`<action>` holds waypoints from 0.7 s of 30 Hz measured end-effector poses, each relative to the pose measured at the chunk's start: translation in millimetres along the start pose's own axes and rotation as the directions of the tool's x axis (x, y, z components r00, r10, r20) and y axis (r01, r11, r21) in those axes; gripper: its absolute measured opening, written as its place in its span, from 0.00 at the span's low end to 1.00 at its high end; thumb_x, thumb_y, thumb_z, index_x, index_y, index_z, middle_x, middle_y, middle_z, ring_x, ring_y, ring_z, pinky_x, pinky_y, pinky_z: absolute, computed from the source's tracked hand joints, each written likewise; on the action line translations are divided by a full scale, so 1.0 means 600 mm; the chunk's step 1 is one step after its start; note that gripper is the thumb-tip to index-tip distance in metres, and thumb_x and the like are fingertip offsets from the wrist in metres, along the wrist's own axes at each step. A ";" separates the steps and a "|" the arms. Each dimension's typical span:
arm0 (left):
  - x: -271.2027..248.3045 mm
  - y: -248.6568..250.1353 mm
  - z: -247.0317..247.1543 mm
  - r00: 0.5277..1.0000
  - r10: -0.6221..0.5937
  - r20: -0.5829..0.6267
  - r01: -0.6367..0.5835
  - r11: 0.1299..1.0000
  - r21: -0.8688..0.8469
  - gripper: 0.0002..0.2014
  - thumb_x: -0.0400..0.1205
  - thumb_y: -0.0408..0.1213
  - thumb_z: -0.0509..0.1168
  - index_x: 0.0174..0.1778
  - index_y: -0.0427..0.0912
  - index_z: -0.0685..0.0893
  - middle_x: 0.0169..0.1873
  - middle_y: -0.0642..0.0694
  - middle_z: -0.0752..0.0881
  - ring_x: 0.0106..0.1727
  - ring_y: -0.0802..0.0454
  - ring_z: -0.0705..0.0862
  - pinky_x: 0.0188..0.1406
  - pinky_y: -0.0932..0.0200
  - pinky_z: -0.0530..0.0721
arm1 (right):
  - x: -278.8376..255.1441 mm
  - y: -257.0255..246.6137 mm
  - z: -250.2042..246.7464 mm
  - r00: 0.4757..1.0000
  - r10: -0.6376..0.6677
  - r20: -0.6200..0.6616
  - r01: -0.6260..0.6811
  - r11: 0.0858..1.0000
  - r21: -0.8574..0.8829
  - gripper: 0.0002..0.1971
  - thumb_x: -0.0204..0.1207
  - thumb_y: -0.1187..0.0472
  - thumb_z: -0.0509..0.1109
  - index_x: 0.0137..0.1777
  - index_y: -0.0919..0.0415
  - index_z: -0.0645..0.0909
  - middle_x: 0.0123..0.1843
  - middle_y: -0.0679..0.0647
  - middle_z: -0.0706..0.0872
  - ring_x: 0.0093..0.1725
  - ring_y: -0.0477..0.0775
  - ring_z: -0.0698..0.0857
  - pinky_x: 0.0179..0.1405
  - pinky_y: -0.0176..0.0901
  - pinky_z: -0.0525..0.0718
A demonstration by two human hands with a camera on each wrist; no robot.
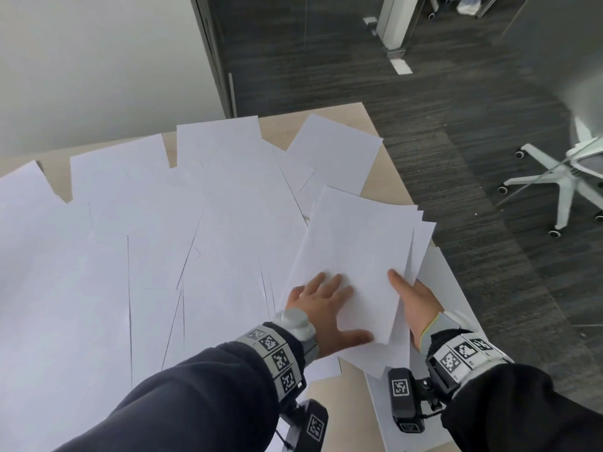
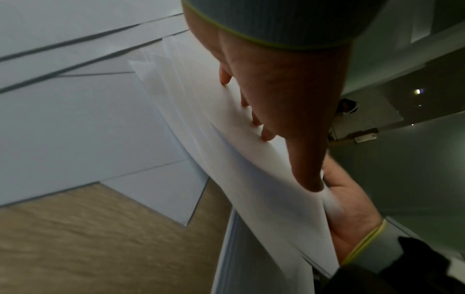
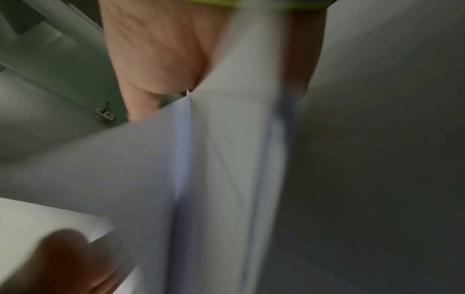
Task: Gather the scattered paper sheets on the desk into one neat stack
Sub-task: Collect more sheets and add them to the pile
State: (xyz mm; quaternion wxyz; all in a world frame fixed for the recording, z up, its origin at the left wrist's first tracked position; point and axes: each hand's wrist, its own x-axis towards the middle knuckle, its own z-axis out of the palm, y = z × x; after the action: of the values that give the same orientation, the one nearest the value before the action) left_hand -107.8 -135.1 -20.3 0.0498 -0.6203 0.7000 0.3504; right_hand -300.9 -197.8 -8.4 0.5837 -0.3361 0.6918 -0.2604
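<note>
Many white paper sheets (image 1: 163, 239) lie scattered and overlapping across the wooden desk (image 1: 386, 177). Near the desk's right side, both hands hold a small, unevenly fanned bundle of sheets (image 1: 359, 249) tilted above the others. My right hand (image 1: 411, 298) pinches its right near corner, thumb on top and fingers hidden beneath. My left hand (image 1: 346, 311) is at the bundle's near left edge. In the left wrist view its fingertips (image 2: 266, 135) and straight thumb press on one face of the bundle (image 2: 226, 139). The right wrist view is blurred, with the bundle (image 3: 214, 159) running out from my palm (image 3: 156, 49).
The desk's right edge runs just beside the bundle, with dark carpet (image 1: 489, 256) below. A white office chair (image 1: 567, 177) stands on the floor to the right. Bare wood (image 2: 88, 238) shows at the near edge between my arms. A white wall (image 1: 98, 60) stands behind the desk.
</note>
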 end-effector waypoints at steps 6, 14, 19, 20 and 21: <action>0.011 -0.021 -0.021 0.995 -0.021 -0.096 0.013 0.996 -0.085 0.41 0.79 0.76 0.52 0.87 0.64 0.55 0.88 0.63 0.50 0.89 0.56 0.45 0.85 0.44 0.48 | 0.017 0.027 -0.018 0.999 0.023 0.024 -0.022 1.000 -0.018 0.11 0.77 0.68 0.72 0.57 0.58 0.87 0.53 0.58 0.93 0.55 0.65 0.89 0.64 0.69 0.83; 0.090 -0.084 -0.103 0.937 -0.240 -0.255 0.222 0.970 -0.100 0.36 0.85 0.57 0.60 0.88 0.58 0.53 0.89 0.57 0.48 0.89 0.50 0.47 0.84 0.35 0.55 | 0.031 0.034 -0.088 0.997 0.035 -0.071 -0.033 0.999 0.026 0.12 0.79 0.70 0.69 0.52 0.53 0.87 0.50 0.53 0.92 0.53 0.62 0.89 0.64 0.63 0.83; 0.166 -0.066 -0.131 0.934 -0.247 -0.258 0.255 0.967 -0.005 0.39 0.85 0.59 0.58 0.89 0.55 0.48 0.89 0.56 0.43 0.90 0.49 0.43 0.86 0.38 0.51 | 0.026 0.034 -0.132 0.985 0.058 -0.163 -0.042 0.994 0.103 0.11 0.81 0.73 0.66 0.58 0.60 0.83 0.45 0.50 0.88 0.39 0.49 0.88 0.37 0.40 0.83; 0.180 -0.059 -0.132 0.930 -0.254 -0.266 0.266 0.964 0.011 0.40 0.85 0.61 0.58 0.89 0.54 0.48 0.89 0.56 0.42 0.90 0.50 0.43 0.86 0.39 0.51 | 0.025 0.037 -0.138 0.983 0.054 -0.178 -0.035 0.994 0.107 0.12 0.81 0.73 0.66 0.59 0.61 0.82 0.44 0.49 0.87 0.40 0.49 0.86 0.36 0.39 0.81; 0.193 -0.051 -0.131 0.925 -0.261 -0.275 0.278 0.960 0.024 0.41 0.84 0.63 0.57 0.89 0.54 0.48 0.89 0.56 0.42 0.90 0.50 0.43 0.86 0.39 0.51 | 0.026 0.039 -0.143 0.980 0.045 -0.192 -0.025 0.994 0.108 0.12 0.81 0.73 0.67 0.60 0.60 0.82 0.43 0.48 0.87 0.40 0.48 0.85 0.37 0.39 0.80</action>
State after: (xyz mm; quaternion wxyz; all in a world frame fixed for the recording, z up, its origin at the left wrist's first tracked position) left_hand -77.4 -274.3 -32.7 0.0212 -0.7505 0.6189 0.2308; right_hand -390.7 -197.6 -19.9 0.5347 -0.2657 0.7366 -0.3175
